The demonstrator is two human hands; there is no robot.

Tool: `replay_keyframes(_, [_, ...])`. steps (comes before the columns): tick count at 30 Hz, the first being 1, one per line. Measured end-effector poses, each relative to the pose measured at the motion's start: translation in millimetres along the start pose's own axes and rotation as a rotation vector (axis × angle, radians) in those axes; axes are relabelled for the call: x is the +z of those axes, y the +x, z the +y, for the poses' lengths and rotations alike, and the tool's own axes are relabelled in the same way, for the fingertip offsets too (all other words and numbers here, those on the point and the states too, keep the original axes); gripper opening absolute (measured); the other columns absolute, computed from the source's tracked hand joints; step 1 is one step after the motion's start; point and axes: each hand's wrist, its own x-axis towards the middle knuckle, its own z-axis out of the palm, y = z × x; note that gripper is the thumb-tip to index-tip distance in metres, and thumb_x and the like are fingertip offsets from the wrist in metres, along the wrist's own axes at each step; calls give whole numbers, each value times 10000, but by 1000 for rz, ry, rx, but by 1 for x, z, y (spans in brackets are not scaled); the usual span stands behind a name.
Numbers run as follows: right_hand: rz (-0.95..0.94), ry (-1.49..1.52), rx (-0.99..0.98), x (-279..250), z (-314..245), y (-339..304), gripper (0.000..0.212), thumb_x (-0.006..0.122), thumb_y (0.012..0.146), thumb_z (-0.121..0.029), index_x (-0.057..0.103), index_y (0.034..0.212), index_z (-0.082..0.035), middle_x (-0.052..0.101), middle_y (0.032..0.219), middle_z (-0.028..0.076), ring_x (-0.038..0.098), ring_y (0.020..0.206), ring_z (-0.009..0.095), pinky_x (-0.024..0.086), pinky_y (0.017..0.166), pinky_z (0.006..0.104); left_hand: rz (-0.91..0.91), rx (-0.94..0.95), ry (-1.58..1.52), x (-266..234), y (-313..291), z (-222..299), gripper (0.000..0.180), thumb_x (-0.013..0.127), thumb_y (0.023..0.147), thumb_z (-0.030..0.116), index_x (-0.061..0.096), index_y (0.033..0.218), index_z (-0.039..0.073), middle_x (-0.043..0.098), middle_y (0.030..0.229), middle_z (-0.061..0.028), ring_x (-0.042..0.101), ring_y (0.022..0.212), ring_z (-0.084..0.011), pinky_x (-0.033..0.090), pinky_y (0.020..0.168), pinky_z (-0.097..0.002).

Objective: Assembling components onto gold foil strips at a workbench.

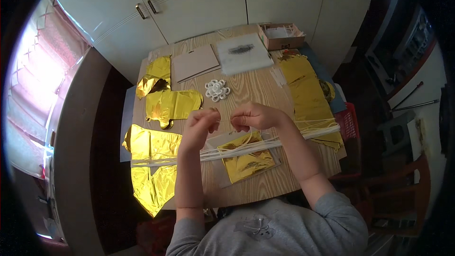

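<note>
Two hands raised over a strand bundle, head view

L to R. Pink curtain (61,52): partly washed out by glare, cut off by the dark fisheye rim. Lower gold foil (151,187): partly hidden by L forearm. Upper gold foil (177,104): creased, near L hand. L hand (201,121): raised over the table, wrist bent inward, fingers curled, thumb close to fingertips; grip narrow, but can't tell if a thin strand is pinched there. Ring cluster (217,90): white, on the table beyond the hands. Strand bundle (244,149): white to cream, laid across the table in front of the person, over a gold foil packet (251,165); forearms hide parts of it; one looser strand arcs up twd. R hand, its end hard to make out. Plastic sheet (225,64): whitish, w/ a dark patch, too blurred to read. R hand (253,115): just beside L hand but apart, back of hand up, fingers folded under, thumb near index; also narrow, contents unclear. Grey shirt (294,227): cut off by lower edge; chest print, lettering too faint to read. Cardboard box (286,44): far R corner, white pieces inside; dark front mark illegible. R gold foil (305,92): bundle crosses its near part. Red crate (350,121): partly hidden by table.
</note>
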Motion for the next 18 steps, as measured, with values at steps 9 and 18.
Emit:
replay_keyframes(9, [98,-2,26,-4,4,-1,267,447,920,-213,512,747,-21,496,647,8,480,590,77,415,556,229,-75,-15,754,14,0,11,141,509,835,119,574,886,4,548,756,-101,511,724,-186,391,733,-266])
replay_keyframes(18, [135,15,4,0,-2,1,221,439,908,-147,539,757,-20,502,623,14,477,578,90,404,543,233,45,335,861,9,4,3,94,547,783,54,580,797,-33,576,722,-52,507,843,-136,395,714,-284])
